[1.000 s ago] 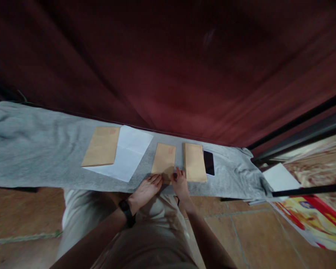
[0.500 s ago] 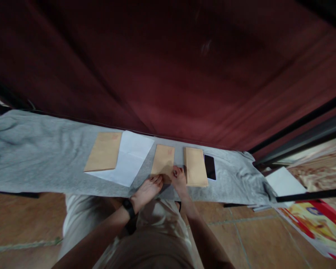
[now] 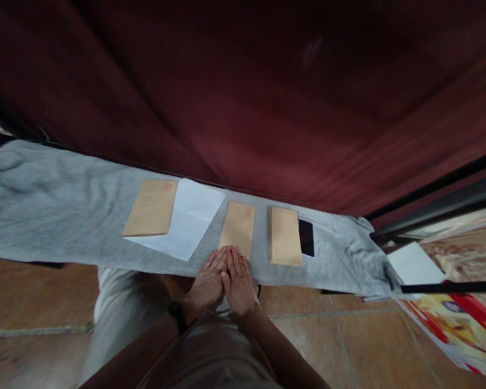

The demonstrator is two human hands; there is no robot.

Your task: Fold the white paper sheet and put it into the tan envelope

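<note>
Centre envelope (image 3: 238, 224), near edge apparently being pressed flat.
Left of the fingers lie a brown envelope (image 3: 150, 208) and white sheet (image 3: 192, 219); left hand (image 3: 207, 282), fingers straight, close-set, grips nothing, the item beneath and beyond; right hand (image 3: 240, 285) likewise, alongside; rightward, envelope stack (image 3: 285, 237), phone (image 3: 306, 237). Next move calls for lifting clear.

Middle tan envelope (image 3: 238, 223), flat, on gray cloth (image 3: 85, 208)

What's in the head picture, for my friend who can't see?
Left hand and right hand lie side by side on the near end of a brown envelope. Nearby on gray cloth: more envelopes, white paper, a phone.
</note>
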